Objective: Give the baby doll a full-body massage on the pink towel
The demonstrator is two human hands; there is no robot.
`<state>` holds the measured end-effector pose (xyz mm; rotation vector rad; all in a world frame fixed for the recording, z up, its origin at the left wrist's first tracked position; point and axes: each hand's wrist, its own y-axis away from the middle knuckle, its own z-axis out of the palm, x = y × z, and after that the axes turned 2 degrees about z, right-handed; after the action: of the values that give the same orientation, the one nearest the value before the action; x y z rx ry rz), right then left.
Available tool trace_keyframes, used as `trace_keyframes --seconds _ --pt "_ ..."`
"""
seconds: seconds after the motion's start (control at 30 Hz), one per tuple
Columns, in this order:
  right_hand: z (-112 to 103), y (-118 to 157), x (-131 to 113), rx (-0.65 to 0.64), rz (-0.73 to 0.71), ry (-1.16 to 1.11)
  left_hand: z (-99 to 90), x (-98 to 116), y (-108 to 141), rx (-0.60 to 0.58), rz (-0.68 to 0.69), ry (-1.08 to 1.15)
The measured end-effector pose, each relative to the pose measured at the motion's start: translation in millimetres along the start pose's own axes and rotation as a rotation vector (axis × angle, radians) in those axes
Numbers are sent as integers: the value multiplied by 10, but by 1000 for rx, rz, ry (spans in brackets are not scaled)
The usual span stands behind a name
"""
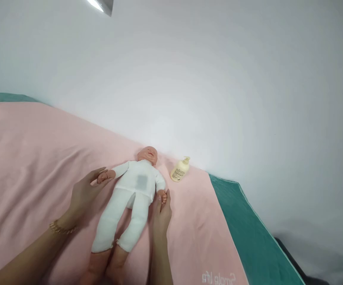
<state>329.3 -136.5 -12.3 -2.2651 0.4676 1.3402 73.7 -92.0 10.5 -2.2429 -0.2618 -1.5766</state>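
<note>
A baby doll with a white cloth body lies on its back on a pink blanket, head toward the wall. My left hand, with a gold bracelet at the wrist, pinches the doll's hand on the left side of the view. On the other side, my right hand has its thumb and fingers closed around the doll's other hand. Both doll arms are spread out from the body. A pale yellow pump bottle lies tilted on the blanket, right of the doll's head, touched by neither hand.
A white wall rises right behind the doll and bottle. Green cloth shows beyond the blanket's right edge, with more at the far left. Creases run through the blanket on the left. A dark object sits at the lower right.
</note>
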Motion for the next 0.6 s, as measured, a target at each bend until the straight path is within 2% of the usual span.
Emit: trace_keyframes --seconds 0.17,0.33,0.5,0.6 --pt "151 -474 -137 95 -118 -235 326 185 -409 95 75 247" --pt "347 -1054 -232 121 -186 -335 688 311 -863 56 86 512" --pt "544 -1674 -164 15 -196 -455 929 285 -1251 17 -34 428" --pt "655 -1968 -59 -50 -137 -405 1022 221 -1425 -72 -84 366"
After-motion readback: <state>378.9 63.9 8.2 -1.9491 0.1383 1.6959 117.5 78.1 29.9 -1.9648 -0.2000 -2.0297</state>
